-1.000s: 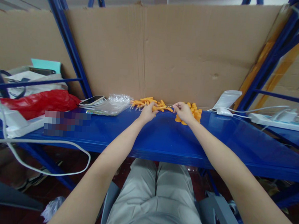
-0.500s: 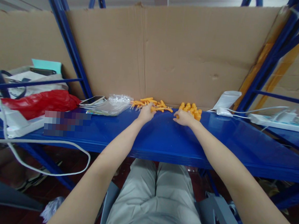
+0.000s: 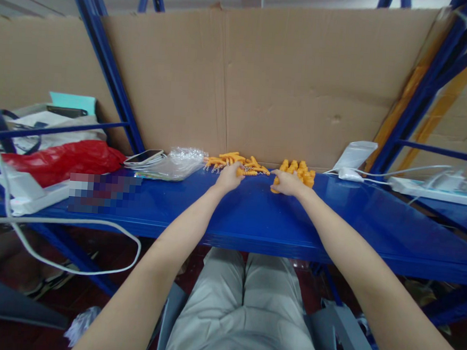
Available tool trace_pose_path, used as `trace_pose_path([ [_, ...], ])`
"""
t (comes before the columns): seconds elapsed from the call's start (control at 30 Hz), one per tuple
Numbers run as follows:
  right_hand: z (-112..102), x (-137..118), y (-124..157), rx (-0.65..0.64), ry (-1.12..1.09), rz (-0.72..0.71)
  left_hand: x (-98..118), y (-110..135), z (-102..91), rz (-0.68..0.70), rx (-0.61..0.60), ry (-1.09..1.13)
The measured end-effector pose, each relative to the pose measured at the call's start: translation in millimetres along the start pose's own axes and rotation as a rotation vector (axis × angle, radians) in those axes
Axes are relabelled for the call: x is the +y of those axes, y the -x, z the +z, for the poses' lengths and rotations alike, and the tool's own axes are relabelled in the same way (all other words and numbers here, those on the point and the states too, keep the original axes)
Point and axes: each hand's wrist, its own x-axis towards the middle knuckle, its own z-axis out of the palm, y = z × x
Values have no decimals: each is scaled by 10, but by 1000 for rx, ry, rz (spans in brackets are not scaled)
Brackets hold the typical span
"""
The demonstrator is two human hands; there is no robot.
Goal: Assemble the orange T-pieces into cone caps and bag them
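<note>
At the back of the blue table is a loose pile of slim orange pieces with small metal chains, like keychains [image 3: 231, 157]. My left hand [image 3: 228, 178] rests at the pile's near side, fingers closed, with an orange keychain at the fingertips. To the right, several stubby orange pieces [image 3: 294, 166] stand upright in a tight group. My right hand [image 3: 290, 184] is at the near left of that group. Its thumb and fingers grip one stubby orange piece [image 3: 274, 187], which shows below the fingertips.
Left of the pile lie clear plastic bags [image 3: 178, 165] and a phone [image 3: 146, 158]. Farther left are a red bag [image 3: 66, 159] and a white power strip [image 3: 42, 199] with a looping cable. A white charger [image 3: 350, 174] sits right. Cardboard [image 3: 272, 81] walls the back between blue posts.
My right hand's fingers have shifted slightly, and the stubby orange piece at them now shows lower and more fully. My left hand has barely moved.
</note>
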Motion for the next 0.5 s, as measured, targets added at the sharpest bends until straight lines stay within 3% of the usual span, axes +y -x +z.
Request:
trace_pose_path([
  [0.33, -29, 0, 2, 24, -14, -3, 85, 65, -69, -30, -71, -125],
  [0.5, -25, -58, -4, 87, 3, -73, 57, 56, -41, -12, -58, -151],
])
